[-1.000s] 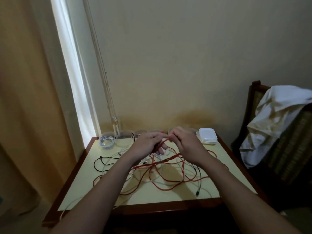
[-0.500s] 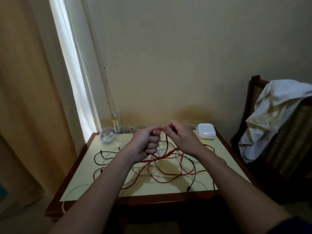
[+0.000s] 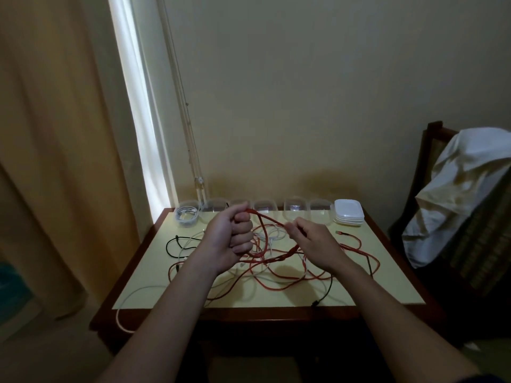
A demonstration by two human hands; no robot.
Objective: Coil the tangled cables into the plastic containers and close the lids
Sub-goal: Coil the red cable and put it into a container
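A tangle of red, white and black cables lies on the yellow table (image 3: 154,283). My left hand (image 3: 232,239) is a fist above the tangle and grips one end of the red cable (image 3: 287,277). A loop of that cable runs from the fist to my right hand (image 3: 312,241), which pinches it a short way to the right. Several clear plastic containers (image 3: 295,212) stand in a row along the table's back edge. The leftmost container (image 3: 187,215) holds a coiled white cable. A stack of white lids (image 3: 348,215) sits at the row's right end.
A white cable (image 3: 124,308) hangs over the table's front left corner. A wooden chair (image 3: 434,150) draped with a white cloth (image 3: 456,183) stands to the right. A curtain (image 3: 55,134) and a window strip are on the left, with the wall just behind the table.
My hands have moved apart, the right one drawing out to the right along the red cable. The left hand closed into a fist around the cable's end.
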